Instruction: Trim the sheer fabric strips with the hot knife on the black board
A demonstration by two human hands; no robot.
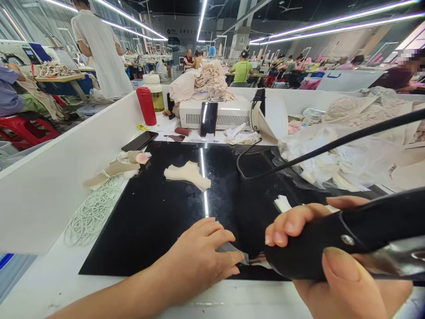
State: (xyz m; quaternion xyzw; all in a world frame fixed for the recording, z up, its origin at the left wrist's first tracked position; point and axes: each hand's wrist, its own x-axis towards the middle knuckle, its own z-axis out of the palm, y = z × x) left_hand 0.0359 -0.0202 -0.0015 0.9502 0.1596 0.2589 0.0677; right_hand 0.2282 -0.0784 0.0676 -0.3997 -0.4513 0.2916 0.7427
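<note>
My right hand [332,261] is wrapped round a black-handled corded tool [365,235], held low over the front edge of a glossy black mat [159,208]. Its cable [332,144] runs up to the right. My left hand [202,252] lies fingers down on the mat and pinches a small grey fabric piece [234,250] right at the tool's tip. A stack of beige cut fabric pieces [187,173] rests on the mat farther back.
A white partition wall [66,177] bounds the left. White elastic cord [96,208] and beige pieces [116,170] lie at the mat's left edge. Behind stand a phone [139,141], a red bottle [146,105], a white machine [222,113] and bagged fabric [348,155]. Other workers sit beyond.
</note>
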